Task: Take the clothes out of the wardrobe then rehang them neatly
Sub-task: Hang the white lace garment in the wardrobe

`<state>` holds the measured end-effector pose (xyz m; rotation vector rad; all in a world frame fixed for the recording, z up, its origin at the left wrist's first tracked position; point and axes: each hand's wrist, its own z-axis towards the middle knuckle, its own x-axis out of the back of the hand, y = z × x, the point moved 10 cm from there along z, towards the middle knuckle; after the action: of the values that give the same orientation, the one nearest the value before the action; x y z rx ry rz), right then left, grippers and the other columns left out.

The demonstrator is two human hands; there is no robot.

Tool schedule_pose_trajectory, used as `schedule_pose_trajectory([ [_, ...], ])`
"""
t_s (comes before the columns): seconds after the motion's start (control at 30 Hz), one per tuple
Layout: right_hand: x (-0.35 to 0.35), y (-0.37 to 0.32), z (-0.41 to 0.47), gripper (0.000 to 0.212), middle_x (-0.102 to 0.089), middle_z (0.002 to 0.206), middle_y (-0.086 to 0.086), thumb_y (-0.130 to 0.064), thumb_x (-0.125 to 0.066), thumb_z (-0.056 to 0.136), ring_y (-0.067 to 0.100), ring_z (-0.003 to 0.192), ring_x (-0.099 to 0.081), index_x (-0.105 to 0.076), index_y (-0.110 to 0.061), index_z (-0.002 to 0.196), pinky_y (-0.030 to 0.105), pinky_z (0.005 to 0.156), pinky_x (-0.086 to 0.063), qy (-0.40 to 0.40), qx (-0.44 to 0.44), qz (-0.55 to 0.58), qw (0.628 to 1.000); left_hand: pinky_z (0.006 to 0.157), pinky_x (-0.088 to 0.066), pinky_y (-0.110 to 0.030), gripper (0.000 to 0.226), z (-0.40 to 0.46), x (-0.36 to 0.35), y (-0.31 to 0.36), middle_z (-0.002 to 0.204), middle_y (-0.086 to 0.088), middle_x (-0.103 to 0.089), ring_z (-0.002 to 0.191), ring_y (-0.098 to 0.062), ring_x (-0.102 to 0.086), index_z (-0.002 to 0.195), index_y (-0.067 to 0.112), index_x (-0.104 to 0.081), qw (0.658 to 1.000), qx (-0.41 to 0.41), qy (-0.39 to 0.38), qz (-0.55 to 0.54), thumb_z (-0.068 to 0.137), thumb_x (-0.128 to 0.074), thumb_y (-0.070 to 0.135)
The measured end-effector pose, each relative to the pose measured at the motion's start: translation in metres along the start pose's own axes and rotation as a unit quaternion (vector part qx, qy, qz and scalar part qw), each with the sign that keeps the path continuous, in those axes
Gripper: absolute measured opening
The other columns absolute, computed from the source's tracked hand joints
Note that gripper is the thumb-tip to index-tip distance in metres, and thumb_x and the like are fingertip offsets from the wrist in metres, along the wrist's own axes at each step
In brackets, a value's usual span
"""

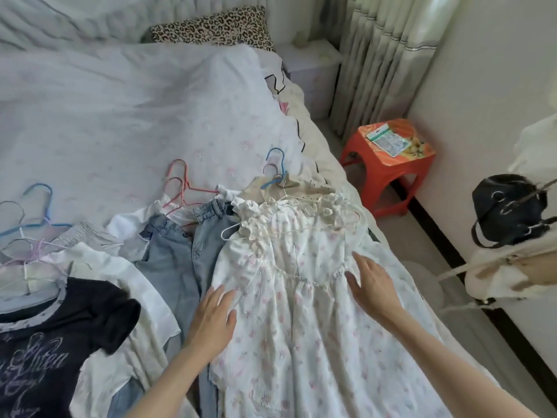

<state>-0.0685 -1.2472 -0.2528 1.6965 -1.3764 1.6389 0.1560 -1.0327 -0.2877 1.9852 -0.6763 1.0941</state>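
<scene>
A white floral dress [304, 312] lies flat on the bed on a white hanger [232, 232]. My left hand [212, 319] rests with straight fingers on the dress's left edge at the waist. My right hand [372, 286] lies flat on its right side at the waist seam. Light blue jeans [177, 260] on a pink hanger [180, 188] lie to the left. Further left are a white garment [120, 279] and a black printed T-shirt [51, 342]. A beige top [301, 185] on a blue hanger [275, 170] lies under the dress's collar.
Blue and pale hangers [30, 224] lie at the left on the bed cover [120, 116]. A red stool [388, 164] stands on the floor right of the bed. A black bag [509, 209] and cream clothes hang at the right edge. A leopard-print pillow [214, 27] lies at the bed's head.
</scene>
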Motion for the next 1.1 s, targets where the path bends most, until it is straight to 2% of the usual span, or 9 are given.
schedule_pose_trajectory([
  [0.17,-0.018,-0.004,0.097,0.05,-0.045,0.137,0.011,-0.027,-0.043,0.097,0.028,0.125,-0.042,-0.031,-0.01,0.142,0.037,0.102,-0.034,-0.007,0.009,-0.016,1.0,0.103,-0.032,-0.049,0.039,0.098,0.025,-0.007,0.137,-0.022,-0.044,0.129,-0.044,-0.037,0.126,0.002,-0.053,0.997,-0.031,0.076,0.011,0.088,-0.048,0.008],
  [0.3,-0.025,-0.004,0.163,0.047,-0.053,0.126,0.018,-0.02,-0.051,0.093,0.036,0.117,-0.048,-0.04,-0.005,0.136,0.043,0.094,-0.039,0.043,0.011,-0.012,0.999,0.114,-0.014,-0.043,0.051,0.17,0.021,-0.011,0.152,-0.011,-0.021,0.142,-0.028,-0.013,0.145,0.013,-0.027,0.997,-0.006,0.075,0.037,0.096,-0.042,0.02],
  [0.37,-0.028,0.003,0.191,0.044,-0.056,0.12,0.022,-0.02,-0.052,0.091,0.04,0.111,-0.051,-0.045,-0.001,0.13,0.048,0.091,-0.041,0.067,0.002,-0.014,0.998,0.113,-0.019,-0.043,0.057,0.195,0.014,-0.012,0.152,-0.01,-0.021,0.14,-0.027,-0.018,0.147,0.015,-0.019,0.996,0.0,0.073,0.042,0.097,-0.041,0.029],
  [0.53,-0.047,0.033,0.222,0.044,-0.055,0.112,0.023,-0.034,-0.051,0.091,0.04,0.105,-0.048,-0.049,0.002,0.116,0.046,0.086,-0.037,0.037,-0.07,-0.059,0.995,0.08,-0.041,-0.036,0.053,0.217,0.008,-0.018,0.114,-0.01,-0.052,0.105,-0.028,-0.045,0.132,0.013,-0.044,0.994,0.015,0.091,0.049,0.086,-0.061,0.036],
  [0.63,-0.043,0.031,0.218,0.045,-0.056,0.103,0.021,-0.038,-0.058,0.088,0.039,0.1,-0.046,-0.055,0.003,0.106,0.045,0.082,-0.037,0.038,-0.039,-0.065,0.996,0.081,-0.037,-0.035,0.046,0.208,0.005,-0.03,0.108,-0.009,-0.055,0.101,-0.027,-0.044,0.122,0.011,-0.052,0.996,0.036,0.086,-0.002,0.081,-0.068,0.027],
  [0.8,-0.001,0.01,0.181,0.021,-0.05,0.072,0.006,-0.014,-0.077,0.073,0.037,0.066,-0.054,-0.063,0.002,0.076,0.039,0.061,-0.041,0.137,0.071,0.042,0.987,0.091,-0.036,-0.037,0.047,0.176,0.028,-0.027,0.105,0.007,-0.052,0.102,-0.016,-0.04,0.122,0.015,-0.048,0.984,0.004,0.099,-0.15,0.078,-0.058,0.003],
  [0.87,0.018,0.004,0.165,0.015,-0.046,0.072,-0.003,-0.009,-0.078,0.072,0.034,0.06,-0.054,-0.065,-0.002,0.072,0.037,0.053,-0.041,0.165,0.086,0.067,0.98,0.092,-0.036,-0.036,0.041,0.164,0.044,-0.02,0.1,0.016,-0.047,0.104,-0.014,-0.042,0.119,0.022,-0.049,0.975,-0.003,0.099,-0.198,0.078,-0.053,0.017],
  [0.97,0.041,0.015,0.149,0.016,-0.05,0.079,-0.007,-0.024,-0.071,0.08,0.02,0.07,-0.053,-0.064,-0.01,0.081,0.035,0.066,-0.04,0.162,0.029,0.128,0.978,0.088,-0.034,-0.032,0.051,0.145,0.081,-0.003,0.093,0.008,-0.054,0.095,-0.013,-0.042,0.11,0.021,-0.059,0.97,-0.041,0.158,-0.178,0.074,-0.033,0.045],
  [1.1,0.098,0.008,0.12,0.02,-0.054,0.087,-0.004,-0.029,-0.069,0.081,0.012,0.072,-0.049,-0.066,-0.012,0.092,0.03,0.071,-0.039,0.214,0.036,0.17,0.961,0.078,-0.036,-0.031,0.051,0.116,0.145,0.032,0.079,0.003,-0.057,0.082,-0.018,-0.044,0.1,0.02,-0.068,0.953,-0.092,0.253,-0.142,0.082,-0.036,0.055],
])
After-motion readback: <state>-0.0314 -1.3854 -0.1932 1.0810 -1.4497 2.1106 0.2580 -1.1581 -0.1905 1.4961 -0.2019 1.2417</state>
